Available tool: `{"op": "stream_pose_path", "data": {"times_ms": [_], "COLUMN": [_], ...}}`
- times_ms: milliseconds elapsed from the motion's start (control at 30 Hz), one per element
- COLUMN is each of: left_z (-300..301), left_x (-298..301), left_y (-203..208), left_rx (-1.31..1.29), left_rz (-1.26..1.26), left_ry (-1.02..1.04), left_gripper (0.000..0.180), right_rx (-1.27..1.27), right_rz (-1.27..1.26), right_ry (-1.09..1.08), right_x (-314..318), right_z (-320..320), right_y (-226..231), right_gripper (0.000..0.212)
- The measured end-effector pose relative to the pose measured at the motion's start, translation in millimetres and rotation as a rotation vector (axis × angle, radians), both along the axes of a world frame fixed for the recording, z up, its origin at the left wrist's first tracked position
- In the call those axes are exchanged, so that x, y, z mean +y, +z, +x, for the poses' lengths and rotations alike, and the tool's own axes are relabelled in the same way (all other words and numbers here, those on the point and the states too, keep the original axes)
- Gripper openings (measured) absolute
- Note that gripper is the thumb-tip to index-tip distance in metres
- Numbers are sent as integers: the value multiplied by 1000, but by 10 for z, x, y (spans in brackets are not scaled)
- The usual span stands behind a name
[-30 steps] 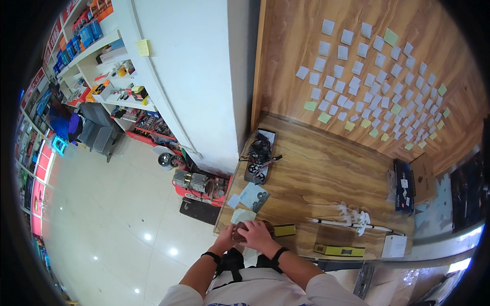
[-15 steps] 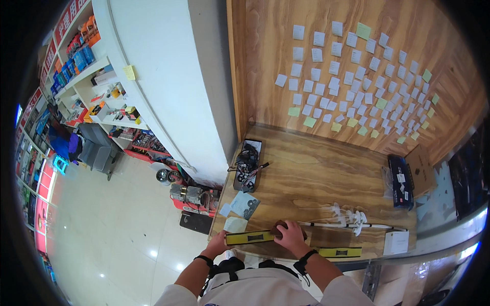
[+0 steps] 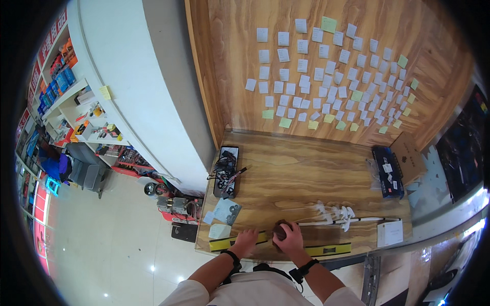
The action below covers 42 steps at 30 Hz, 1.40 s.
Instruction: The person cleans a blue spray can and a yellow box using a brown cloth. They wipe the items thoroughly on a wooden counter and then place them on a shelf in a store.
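My right hand (image 3: 290, 238) is closed around a dark brown, rounded thing (image 3: 279, 230) at the table's near edge; its kind is not clear. Just left of it, my left hand (image 3: 246, 241) rests over a yellow strip with a black border (image 3: 223, 244), its fingers stretched forward and covering the strip's middle. The strip's right end shows between the two hands. A second yellow strip (image 3: 328, 250) of the same look lies along the edge, right of my right hand.
On the wooden table (image 3: 296, 173) stand a black tray of cables (image 3: 226, 172), several papers (image 3: 226, 210), a white rod with a plastic-like tangle (image 3: 334, 221), a white box (image 3: 390, 233), a dark blue box (image 3: 388, 172) and a cardboard box (image 3: 409, 160). Notes cover the wooden wall (image 3: 232, 66).
My left hand has moved from the left end of the yellow strip onto its middle, closer to my right hand. My right hand keeps hold of the brown thing. The view has shifted.
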<state>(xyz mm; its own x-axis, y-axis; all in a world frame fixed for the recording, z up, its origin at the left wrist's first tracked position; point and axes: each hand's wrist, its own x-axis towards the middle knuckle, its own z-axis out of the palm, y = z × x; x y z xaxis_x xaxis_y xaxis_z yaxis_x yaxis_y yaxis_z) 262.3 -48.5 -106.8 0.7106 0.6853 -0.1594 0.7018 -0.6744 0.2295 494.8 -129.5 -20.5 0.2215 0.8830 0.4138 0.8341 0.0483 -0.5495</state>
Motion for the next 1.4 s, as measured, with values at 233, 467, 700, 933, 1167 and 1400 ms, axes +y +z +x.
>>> {"op": "stream_pose_path", "data": {"times_ms": [233, 467, 700, 933, 1167, 1400], "left_z": [-168, -775, -1146, -1246, -1185, -1114], "left_x": [169, 51, -68, -85, -270, -249], "left_y": [1248, 967, 408, 495, 658, 659], "left_rx": [-257, -622, -866, -912, -812, -748], "left_rz": [-291, -351, -239, -350, -407, -327], "left_ry": [244, 434, 299, 278, 500, 531], "left_gripper": [84, 86, 70, 61, 73, 76], "right_rx": [73, 20, -220, -267, -318, -268], "right_rz": [8, 205, -28, -14, -13, 11], "right_ry": [-35, 246, 668, 628, 463, 380], "right_x": [42, 501, 665, 747, 690, 786], "right_z": [123, -394, -1738, -1611, -970, -960], "right_y": [310, 1126, 1068, 915, 762, 899], "right_gripper": [45, 45, 40, 39, 43, 43]}}
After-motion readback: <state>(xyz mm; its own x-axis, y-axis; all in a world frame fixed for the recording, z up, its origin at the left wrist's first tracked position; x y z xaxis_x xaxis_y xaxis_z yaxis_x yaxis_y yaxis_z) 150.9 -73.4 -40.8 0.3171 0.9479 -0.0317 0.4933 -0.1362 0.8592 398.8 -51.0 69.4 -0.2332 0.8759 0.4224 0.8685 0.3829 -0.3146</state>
